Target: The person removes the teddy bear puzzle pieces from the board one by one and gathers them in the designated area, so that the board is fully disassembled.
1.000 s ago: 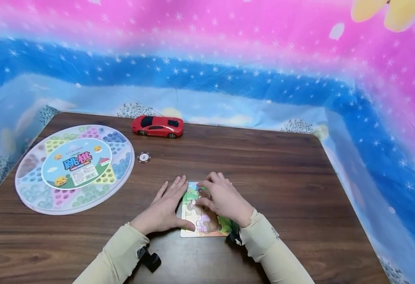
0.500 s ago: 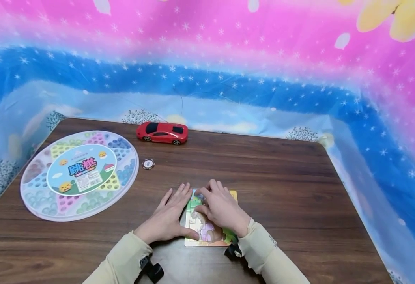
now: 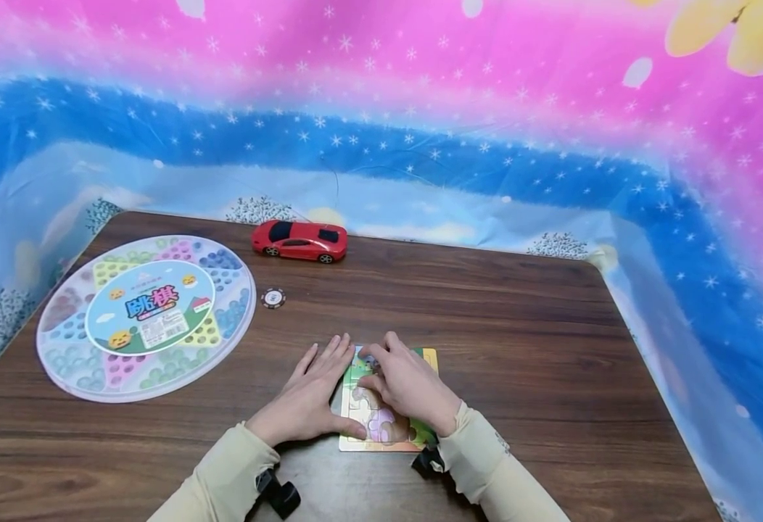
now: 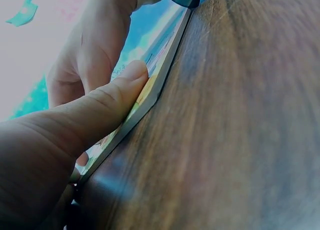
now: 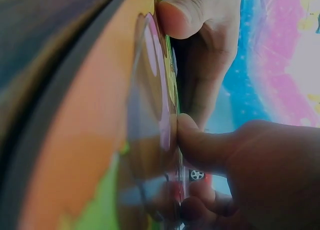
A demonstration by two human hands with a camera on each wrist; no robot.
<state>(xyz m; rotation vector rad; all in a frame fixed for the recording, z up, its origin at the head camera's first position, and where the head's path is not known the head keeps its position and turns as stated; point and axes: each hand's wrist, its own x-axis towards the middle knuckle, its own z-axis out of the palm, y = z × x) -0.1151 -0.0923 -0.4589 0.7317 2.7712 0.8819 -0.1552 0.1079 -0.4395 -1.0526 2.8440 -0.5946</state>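
A jigsaw puzzle point(image 3: 389, 428) in a flat tray lies on the table, its picture brown, purple and green. My left hand point(image 3: 310, 395) lies along its left edge with fingers straight. The left thumb point(image 4: 117, 97) presses on the tray's near left corner, as the left wrist view shows. Over the upper part of the puzzle my right hand point(image 3: 410, 380) is bent, thumb and fingertips down on the surface with a puzzle piece point(image 3: 370, 362) between them, partly hidden. In the right wrist view the right thumb point(image 5: 200, 145) touches the puzzle's face.
A round Chinese checkers board point(image 3: 146, 380) with marbles under a clear cover lies at the left. Behind it and to its right are a red toy car point(image 3: 299, 241) and a poker chip point(image 3: 273, 298). A printed cloth point(image 3: 421, 181) hangs behind the wooden table point(image 3: 551, 362).
The head view has shifted slightly, so everything sits a little lower and further right. Both hands keep nearly the same places on the puzzle; the right has barely moved.
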